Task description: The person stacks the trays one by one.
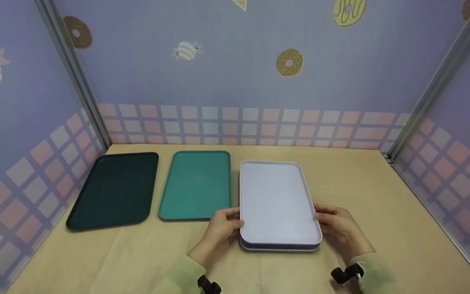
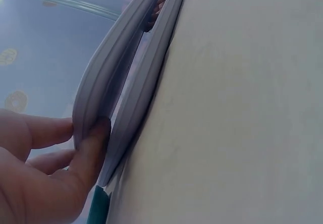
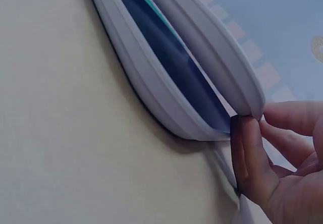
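A pale lavender-white tray point(image 1: 278, 200) is held level by both hands, one at each long side near its front end. My left hand point(image 1: 218, 228) pinches its left rim, thumb on top and fingers beneath. On the opposite rim, my right hand point(image 1: 341, 226) grips the same way. Directly below lies another pale tray point(image 2: 139, 90) on the table. A gap between the two shows in both wrist views, with a dark shaded band inside it in the right wrist view. Fingertips point(image 3: 247, 148) of the right hand sit under the upper rim, close to the lower tray.
Left of the pale trays lies a teal green tray point(image 1: 197, 183), close beside them. Farther left is a dark green tray point(image 1: 116, 188), slightly turned. Patterned walls point(image 1: 235, 81) enclose the tan table point(image 1: 361, 175) at the back and both sides.
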Tool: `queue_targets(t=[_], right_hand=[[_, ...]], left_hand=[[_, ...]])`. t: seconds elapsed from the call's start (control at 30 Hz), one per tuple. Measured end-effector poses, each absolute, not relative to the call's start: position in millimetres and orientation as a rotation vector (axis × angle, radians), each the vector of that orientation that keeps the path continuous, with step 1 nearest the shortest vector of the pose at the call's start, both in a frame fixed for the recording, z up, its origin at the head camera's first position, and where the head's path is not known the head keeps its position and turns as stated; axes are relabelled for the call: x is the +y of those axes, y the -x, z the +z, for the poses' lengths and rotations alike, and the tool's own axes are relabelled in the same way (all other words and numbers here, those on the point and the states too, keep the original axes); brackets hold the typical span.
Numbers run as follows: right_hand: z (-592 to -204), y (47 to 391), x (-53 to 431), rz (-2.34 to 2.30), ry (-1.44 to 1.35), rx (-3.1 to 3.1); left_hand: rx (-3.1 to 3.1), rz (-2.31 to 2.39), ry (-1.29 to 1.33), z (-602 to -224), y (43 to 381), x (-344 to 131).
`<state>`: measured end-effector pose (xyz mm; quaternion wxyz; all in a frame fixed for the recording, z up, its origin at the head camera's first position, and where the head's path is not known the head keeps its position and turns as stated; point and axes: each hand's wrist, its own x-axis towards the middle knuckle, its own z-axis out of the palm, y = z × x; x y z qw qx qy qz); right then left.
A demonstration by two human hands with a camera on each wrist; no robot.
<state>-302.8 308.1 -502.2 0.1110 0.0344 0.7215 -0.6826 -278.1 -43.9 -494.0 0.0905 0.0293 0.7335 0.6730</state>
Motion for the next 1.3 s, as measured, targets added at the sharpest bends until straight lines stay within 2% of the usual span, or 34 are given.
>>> queue_targets(t=[0.33, 0.73, 1.07, 1.3], right_hand=[[-501.6, 300.9, 302.7, -1.950, -0.117, 2.210], [-502.1, 299.6, 298.7, -1.897, -0.131, 2.295], [-500.9, 299.2, 295.0, -1.719, -0.155, 2.449], [-498.0, 297.4, 293.0, -1.770, -0.194, 2.393]], left_hand=[[2.518, 1.717, -0.280, -492.9, 277.7, -47.9], [2.489, 1.682, -0.255, -495.7, 278.6, -49.1], [2.553, 1.599, -0.325, -497.9, 278.7, -50.6], [2.600, 1.536, -0.374, -493.7, 276.5, -51.5]])
